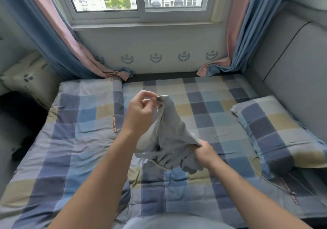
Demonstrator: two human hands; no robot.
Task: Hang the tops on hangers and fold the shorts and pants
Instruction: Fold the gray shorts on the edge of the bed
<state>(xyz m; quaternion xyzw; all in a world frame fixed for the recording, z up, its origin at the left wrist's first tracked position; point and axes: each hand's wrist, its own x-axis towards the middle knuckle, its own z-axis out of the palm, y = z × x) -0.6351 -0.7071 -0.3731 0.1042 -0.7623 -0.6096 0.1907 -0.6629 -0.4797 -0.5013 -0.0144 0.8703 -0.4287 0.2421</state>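
Observation:
A grey garment (169,136), bunched and with a drawstring hanging from it, is held up over the checked bed (203,101). My left hand (139,112) is raised at the centre and pinches the garment's top end between fingertips. Lower and to the right, my right hand (206,153) grips the garment's lower edge, with a darker grey fold drooping below it. What kind of garment it is cannot be told. No hanger is in view.
A folded checked quilt (79,115) covers the bed's left half. A checked pillow (276,133) lies at the right against a grey padded headboard (292,66). Curtains (58,39) flank the window. A thin cable (256,166) runs beside the pillow.

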